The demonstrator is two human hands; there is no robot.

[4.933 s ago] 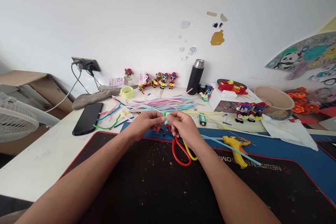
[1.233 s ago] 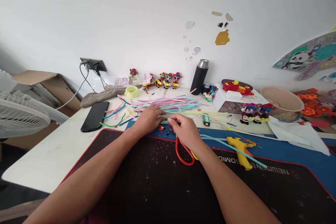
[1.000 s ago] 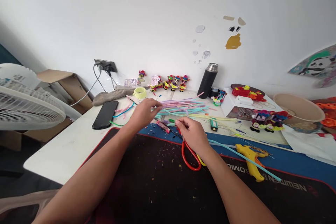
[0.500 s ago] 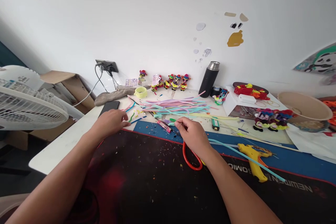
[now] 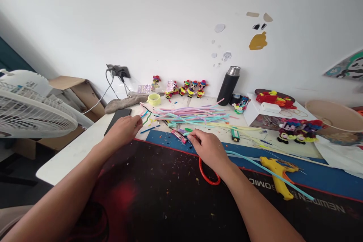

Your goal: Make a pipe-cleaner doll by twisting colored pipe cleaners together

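Observation:
My left hand (image 5: 126, 130) is over the left part of the desk, beside a black phone (image 5: 120, 114). Its fingertips are drawn together near short coloured pipe cleaner pieces (image 5: 150, 128); what they pinch, if anything, is hidden. My right hand (image 5: 209, 149) lies at the mat's far edge, thumb and forefinger pinched close to a small green pipe cleaner bit (image 5: 188, 130) and a pink-labelled tube (image 5: 179, 136). I cannot make out what is between these fingers. Under the right hand shows a red loop handle (image 5: 209, 177), its other end covered.
A bundle of pastel pipe cleaners (image 5: 193, 114) lies behind the hands. A yellow glue gun (image 5: 279, 176) rests at right under a light-blue pipe cleaner. Small figures (image 5: 193, 89), a black flask (image 5: 229, 85) and a white box (image 5: 255, 115) stand towards the wall. A fan (image 5: 36, 109) is at left.
My left fingers have come together and drawn slightly back from the coloured pieces. My right hand stays pinched in about the same place. The view has shifted slightly.

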